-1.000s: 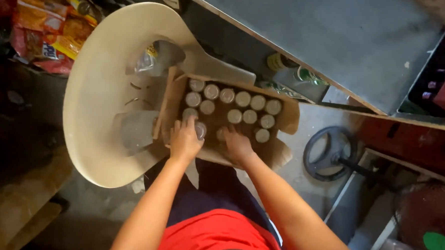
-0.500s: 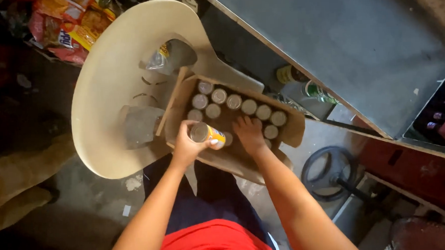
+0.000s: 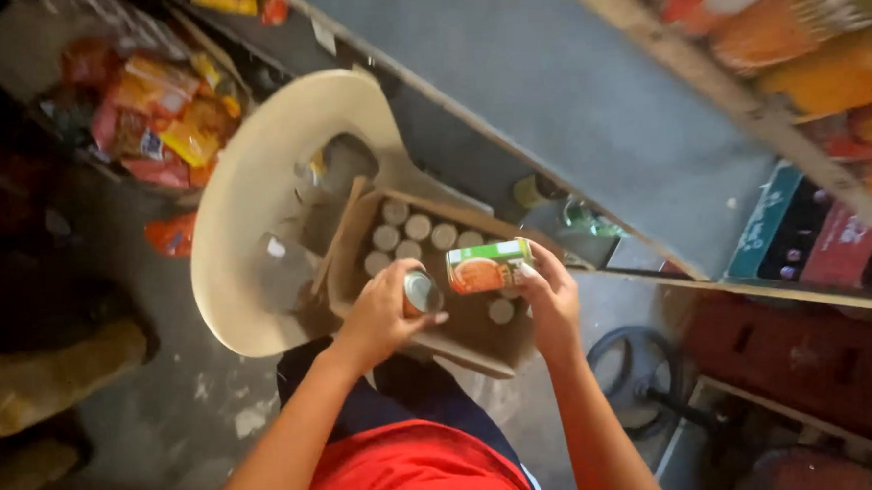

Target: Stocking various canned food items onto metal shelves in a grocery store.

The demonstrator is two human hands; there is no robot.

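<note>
Both hands' fingers (image 3: 429,319) around cans (image 3: 489,266) (closed tight)

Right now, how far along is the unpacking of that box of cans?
Several slots in the cardboard box are empty. In hand: the left hand holds one can, the right hand another can with a green-and-orange label. Left: two rows of cans sit in the box.

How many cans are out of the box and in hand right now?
2. One can is in the left hand, seen end-on; the other can lies sideways in the right hand. Both are above the cardboard box; more cans sit inside, some possibly hidden.
</note>
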